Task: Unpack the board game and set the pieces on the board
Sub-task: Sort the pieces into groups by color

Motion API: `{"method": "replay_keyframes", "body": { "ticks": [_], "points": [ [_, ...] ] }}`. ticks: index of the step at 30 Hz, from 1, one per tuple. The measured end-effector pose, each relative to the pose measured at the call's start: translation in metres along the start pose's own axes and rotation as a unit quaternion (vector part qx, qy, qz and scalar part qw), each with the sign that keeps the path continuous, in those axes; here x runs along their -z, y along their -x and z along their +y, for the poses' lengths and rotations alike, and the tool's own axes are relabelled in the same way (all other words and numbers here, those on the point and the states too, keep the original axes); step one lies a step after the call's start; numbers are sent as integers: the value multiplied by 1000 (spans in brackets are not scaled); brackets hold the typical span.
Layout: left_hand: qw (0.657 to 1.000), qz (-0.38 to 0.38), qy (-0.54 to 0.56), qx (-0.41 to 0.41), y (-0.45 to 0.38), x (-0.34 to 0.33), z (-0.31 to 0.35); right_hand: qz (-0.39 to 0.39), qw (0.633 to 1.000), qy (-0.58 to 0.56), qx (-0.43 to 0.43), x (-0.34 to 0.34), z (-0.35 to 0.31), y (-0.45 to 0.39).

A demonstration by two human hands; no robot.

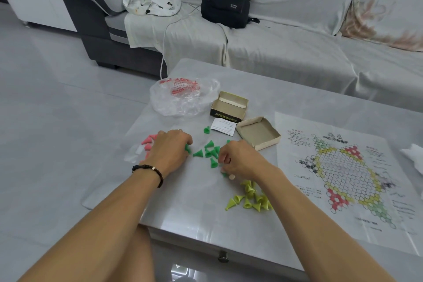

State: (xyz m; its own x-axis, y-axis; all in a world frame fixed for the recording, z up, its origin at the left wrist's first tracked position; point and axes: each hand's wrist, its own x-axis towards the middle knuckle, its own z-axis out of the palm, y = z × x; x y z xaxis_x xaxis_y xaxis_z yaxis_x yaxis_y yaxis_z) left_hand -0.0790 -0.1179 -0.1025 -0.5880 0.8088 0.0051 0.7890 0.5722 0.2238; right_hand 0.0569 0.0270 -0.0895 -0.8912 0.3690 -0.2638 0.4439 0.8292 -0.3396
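Grey table [206, 220] is holding scattered green cones [211, 152] between both hands; left hand [169, 150] and right hand [238, 160] are curling around cones (board [338, 167] lying right). Gathering by colour should be helping.

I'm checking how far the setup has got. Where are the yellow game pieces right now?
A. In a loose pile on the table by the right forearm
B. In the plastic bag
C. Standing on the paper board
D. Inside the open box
A: the yellow pieces lie scattered on the table beside the right forearm, left of the paper board, which carries no pieces.
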Motion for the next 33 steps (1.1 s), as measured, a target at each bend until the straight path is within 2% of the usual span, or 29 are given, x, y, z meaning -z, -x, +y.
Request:
{"method": "replay_keyframes", "body": {
  "ticks": [8, 13, 19, 23, 27, 33],
  "points": [
    [995, -31, 41, -89, -10, -7, 24, 45, 998, -35, -6, 0, -2, -10],
    [993, -53, 76, -75, -16, 0, 27, 102, 994, -28, -18, 20, 12, -9],
    [989, -133, 20, -64, -37, 9, 32, 24, 998, 28, -59, 13, 18, -15],
    [979, -195, 15, -55, -49, 11, 35, 25, 998, 23, -50, 9, 20, -22],
    [975, -191, 47, -101, -49, 11, 38, 38, 999, 11, -25, 6, 21, -23],
    [980, -145, 75, -111, -35, 5, 33, 49, 998, -18, -23, 2, 16, -17]
  ]
}}
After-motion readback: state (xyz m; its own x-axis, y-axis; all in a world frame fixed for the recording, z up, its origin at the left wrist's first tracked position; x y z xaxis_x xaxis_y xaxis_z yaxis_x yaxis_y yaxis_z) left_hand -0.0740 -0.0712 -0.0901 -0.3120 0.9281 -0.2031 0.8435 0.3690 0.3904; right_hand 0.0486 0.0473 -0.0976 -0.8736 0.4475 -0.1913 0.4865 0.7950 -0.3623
